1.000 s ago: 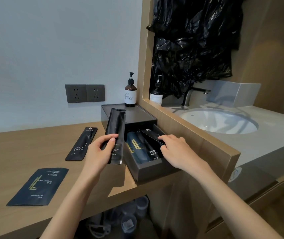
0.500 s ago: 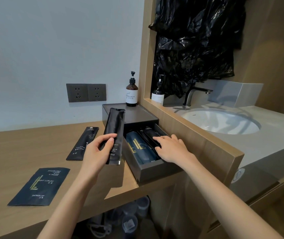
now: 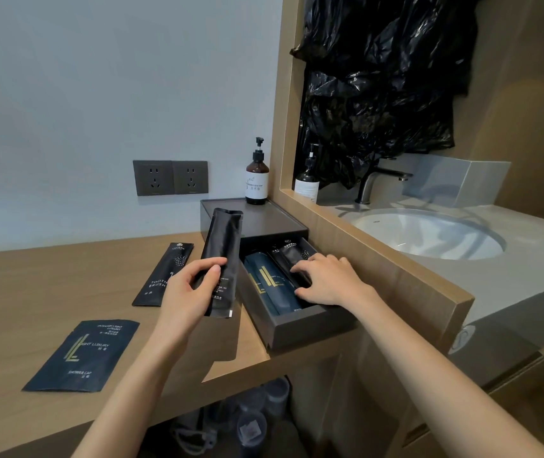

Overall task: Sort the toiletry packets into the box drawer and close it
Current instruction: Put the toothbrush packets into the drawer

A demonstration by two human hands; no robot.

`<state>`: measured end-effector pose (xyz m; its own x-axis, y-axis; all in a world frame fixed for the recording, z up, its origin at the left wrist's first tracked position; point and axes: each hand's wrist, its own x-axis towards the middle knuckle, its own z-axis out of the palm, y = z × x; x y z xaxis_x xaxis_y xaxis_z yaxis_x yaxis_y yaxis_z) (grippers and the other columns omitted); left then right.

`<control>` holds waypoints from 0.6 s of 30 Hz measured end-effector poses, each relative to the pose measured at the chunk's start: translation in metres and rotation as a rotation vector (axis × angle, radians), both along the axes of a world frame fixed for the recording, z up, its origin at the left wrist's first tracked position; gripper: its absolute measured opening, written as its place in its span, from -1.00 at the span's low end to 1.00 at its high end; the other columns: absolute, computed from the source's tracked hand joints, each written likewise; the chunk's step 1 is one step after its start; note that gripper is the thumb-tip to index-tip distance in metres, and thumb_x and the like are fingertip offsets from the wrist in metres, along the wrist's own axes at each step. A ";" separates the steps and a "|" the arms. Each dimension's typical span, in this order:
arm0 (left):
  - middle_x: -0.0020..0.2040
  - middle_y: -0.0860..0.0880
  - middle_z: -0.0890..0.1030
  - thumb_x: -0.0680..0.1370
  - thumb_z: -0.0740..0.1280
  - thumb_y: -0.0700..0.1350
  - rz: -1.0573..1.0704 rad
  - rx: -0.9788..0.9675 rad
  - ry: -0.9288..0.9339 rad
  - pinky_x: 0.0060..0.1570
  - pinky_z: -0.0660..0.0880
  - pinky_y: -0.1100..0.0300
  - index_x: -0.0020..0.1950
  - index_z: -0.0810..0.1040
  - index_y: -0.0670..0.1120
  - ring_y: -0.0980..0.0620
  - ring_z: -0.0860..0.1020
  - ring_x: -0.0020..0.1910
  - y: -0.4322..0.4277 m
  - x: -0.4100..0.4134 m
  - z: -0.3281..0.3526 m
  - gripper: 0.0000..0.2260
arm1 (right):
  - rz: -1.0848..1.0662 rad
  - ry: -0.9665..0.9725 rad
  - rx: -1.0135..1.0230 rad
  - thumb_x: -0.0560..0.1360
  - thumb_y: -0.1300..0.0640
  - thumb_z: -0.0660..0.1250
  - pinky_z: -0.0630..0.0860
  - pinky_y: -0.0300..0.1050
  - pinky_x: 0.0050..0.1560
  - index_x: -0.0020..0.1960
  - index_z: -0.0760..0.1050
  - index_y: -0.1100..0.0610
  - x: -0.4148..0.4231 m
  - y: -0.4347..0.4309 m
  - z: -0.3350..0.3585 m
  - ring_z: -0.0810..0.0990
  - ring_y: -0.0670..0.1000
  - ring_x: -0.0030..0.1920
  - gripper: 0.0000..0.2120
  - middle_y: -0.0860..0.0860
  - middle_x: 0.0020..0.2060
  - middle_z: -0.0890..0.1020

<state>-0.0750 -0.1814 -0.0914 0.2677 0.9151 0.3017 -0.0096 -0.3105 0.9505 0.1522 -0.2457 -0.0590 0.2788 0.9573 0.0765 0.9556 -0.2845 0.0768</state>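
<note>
A dark grey box (image 3: 273,219) stands on the wooden counter with its drawer (image 3: 300,332) pulled out toward me. Inside the drawer lie dark blue packets (image 3: 272,285) and black toothbrush packets (image 3: 292,254). My right hand (image 3: 328,280) rests flat on the black packets in the drawer, fingers spread. My left hand (image 3: 189,290) holds a long black packet (image 3: 222,242) upright, just left of the drawer. Two more packets lie flat on the counter: a black toothbrush packet (image 3: 164,274) and a dark blue shower cap packet (image 3: 83,355).
A brown pump bottle (image 3: 256,180) stands on the box top. Two wall sockets (image 3: 170,177) are behind. A wooden partition (image 3: 389,269) borders the drawer on the right, with a white sink (image 3: 429,234), tap and hanging black plastic bags (image 3: 373,84) beyond it. Bottles sit under the counter.
My right hand has laid the black packet down into the drawer and now presses flat on it. My left hand still holds its packet upright.
</note>
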 end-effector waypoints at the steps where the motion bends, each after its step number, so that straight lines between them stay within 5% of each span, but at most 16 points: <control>1: 0.06 0.17 0.63 0.59 0.28 -0.11 0.001 0.000 0.000 0.15 0.49 0.01 0.09 0.64 0.09 0.10 0.56 0.12 0.000 0.000 0.000 -0.82 | 0.014 0.027 -0.013 0.45 -0.13 0.32 0.35 0.06 0.21 0.37 0.37 -0.05 0.000 0.000 0.002 0.46 0.15 0.26 -0.49 0.06 0.29 0.50; 6: 0.06 0.16 0.63 0.60 0.27 -0.12 -0.007 0.003 -0.004 0.09 0.50 0.10 0.10 0.64 0.07 0.12 0.55 0.11 0.000 0.004 0.001 -0.81 | -0.010 0.036 -0.052 0.42 -0.09 0.35 0.47 -0.01 -0.08 0.18 0.37 0.13 -0.006 0.003 0.002 0.55 0.16 0.07 -0.56 0.09 0.11 0.56; 12: 0.07 0.14 0.62 0.60 0.27 -0.13 -0.017 0.005 -0.012 0.01 0.48 0.18 0.13 0.63 0.04 0.14 0.55 0.10 -0.002 0.008 0.004 -0.81 | 0.022 0.004 -0.001 0.53 -0.02 0.21 0.45 -0.01 -0.06 0.02 0.50 0.14 -0.007 0.006 -0.001 0.54 0.18 0.06 -0.75 0.12 0.10 0.54; 18: 0.07 0.14 0.63 0.60 0.27 -0.13 -0.013 -0.005 -0.013 0.05 0.48 0.14 0.12 0.63 0.05 0.11 0.55 0.11 -0.001 0.008 0.002 -0.81 | 0.117 0.064 0.060 0.50 0.00 0.21 0.37 -0.06 -0.17 -0.20 0.40 0.04 -0.007 0.005 -0.003 0.51 0.13 0.01 -0.85 0.04 0.11 0.54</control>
<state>-0.0673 -0.1820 -0.0890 0.2756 0.9129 0.3010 -0.0260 -0.3059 0.9517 0.1451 -0.2409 -0.0615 0.1720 0.9778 0.1200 0.9849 -0.1734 0.0007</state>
